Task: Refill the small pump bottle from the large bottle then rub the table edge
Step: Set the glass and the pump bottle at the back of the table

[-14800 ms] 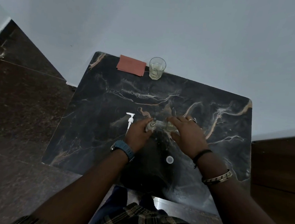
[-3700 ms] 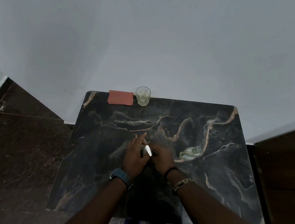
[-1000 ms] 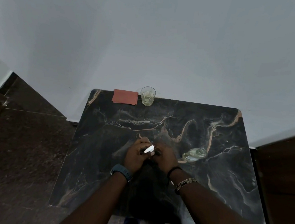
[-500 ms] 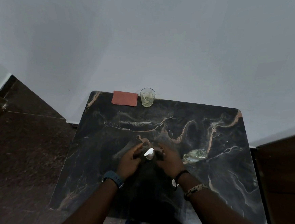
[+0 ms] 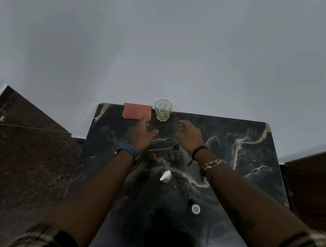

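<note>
The small pump bottle (image 5: 165,176) stands on the dark marble table (image 5: 254,142) between my forearms, its white pump head on top. A white cap (image 5: 195,209) lies nearer to me. Both hands are stretched toward the far edge. My left hand (image 5: 141,134) is open with its fingertips at the corner of a red-orange sheet (image 5: 135,111). My right hand (image 5: 189,136) is open and holds nothing, just below and right of a glass (image 5: 162,110). The large bottle is not visible.
The glass holds a little clear liquid and stands at the table's far edge against a pale wall. A dark stone floor (image 5: 28,161) lies to the left and brown wooden furniture (image 5: 313,184) to the right.
Both hands have let go of the small pump bottle, which now stands alone, and have moved forward toward the red-orange sheet and the glass. The view has shifted closer to the table.
</note>
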